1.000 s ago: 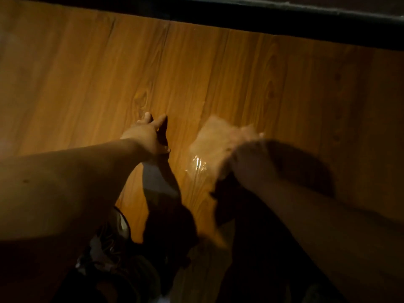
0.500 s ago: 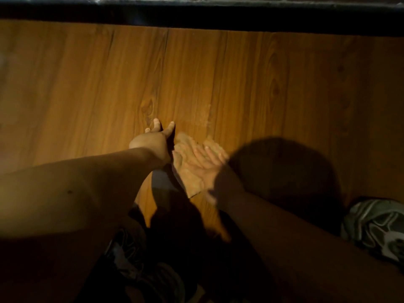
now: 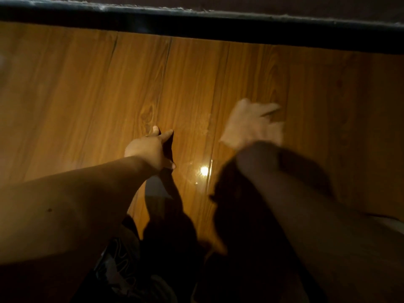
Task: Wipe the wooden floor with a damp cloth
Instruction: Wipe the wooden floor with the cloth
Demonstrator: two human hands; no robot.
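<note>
The floor (image 3: 76,88) is of orange-brown wooden planks that run away from the person, and a dark strip (image 3: 218,27) closes it at the far side. The light is weak and most of the lower part is in deep shadow.

The left hand (image 3: 150,149) rests on the floor near the middle. It lies flat with the palm down, its fingers (image 3: 155,129) spread a little apart and holding nothing. Its dark shadow falls just to the right of it, on the plank.

The right hand (image 3: 251,125) is further to the right and a little further away, well apart from the left one. It is very blurred. It seems to press the cloth (image 3: 231,136) down on the floor, because a pale patch shows under and beside the hand, but the edge between cloth and hand cannot be told. Whether its fingers are spread flat or bent around the cloth, one cannot tell.

Between the two hands the floor is wet and shiny, with a bright spot of reflected light (image 3: 204,171) on it.

Both forearms cover much of the lower picture and hide the floor under them. Below the left arm there is a dark garment with a pale line pattern (image 3: 118,259); what it is exactly cannot be seen.
</note>
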